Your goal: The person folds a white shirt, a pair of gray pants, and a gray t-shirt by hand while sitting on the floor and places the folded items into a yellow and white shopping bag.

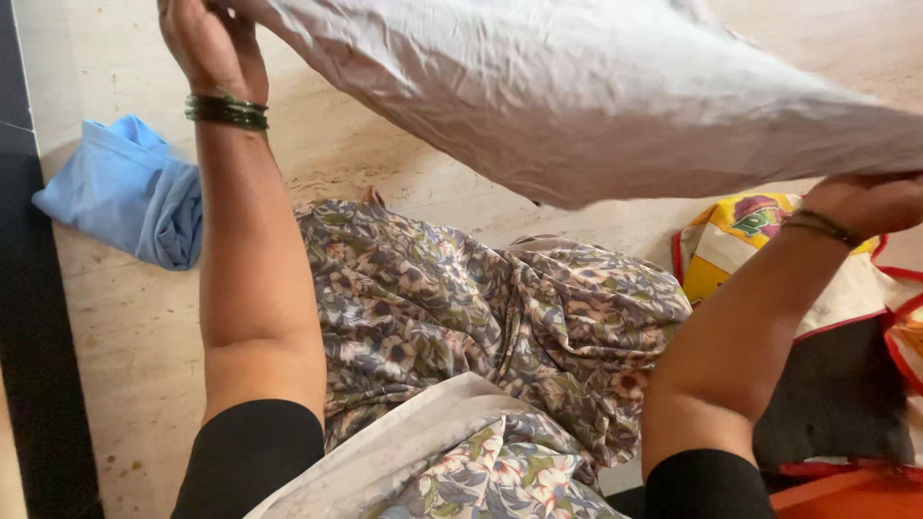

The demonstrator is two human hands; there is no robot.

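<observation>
Holding a pale grey wrinkled cloth [596, 96] up off the floor, both hands on it. Far left: dark strip [29, 317] along the edge of the beige stone floor [125, 317]. Next to it, a crumpled light blue garment [125, 192] lies on the floor, just beside my left forearm. My left hand [207, 43] is raised at the top of the view, fingers closed on the cloth's left end; green bangles [226, 111] sit on that wrist. Centre: the cloth spans across above my lap, tilted, sagging lower toward the right. Below it, my floral-print clothing [481, 308] covers my lap. Right: my right hand [865, 202] is under the cloth's lower right edge; fingers mostly hidden by the fabric, so I can't confirm the grip, though it is touching the cloth. Thin bangles [822, 226] on that wrist. Beneath that arm, a yellow, white and red printed fabric piece [740, 245] lies on the floor, with a black piece [836, 394] on top of it.
</observation>
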